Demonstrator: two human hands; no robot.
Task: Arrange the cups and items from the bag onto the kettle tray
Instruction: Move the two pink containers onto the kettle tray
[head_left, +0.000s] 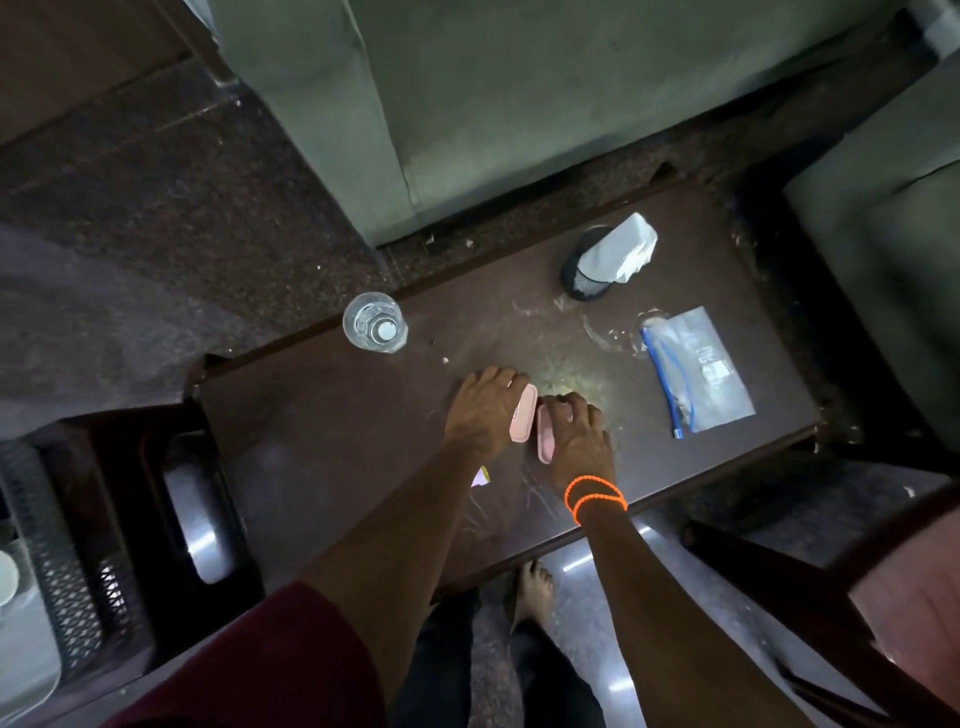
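No legible text, brand, number or sign is found in the head view. The flat clear plastic zip bag (698, 369), lying on the dark brown wooden table (322, 436) with a blue cable inside, bears dark printed marks and a pale label patch, but these are too small and blurred to read. No other item shows lettering.

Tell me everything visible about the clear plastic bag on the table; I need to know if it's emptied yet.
The clear plastic bag lies flat on the dark table, toward its right end, apart from both hands. It looks like thin transparent film with white printed labels. A coiled blue cable shows along its left edge, apparently inside it. Neither hand touches it.
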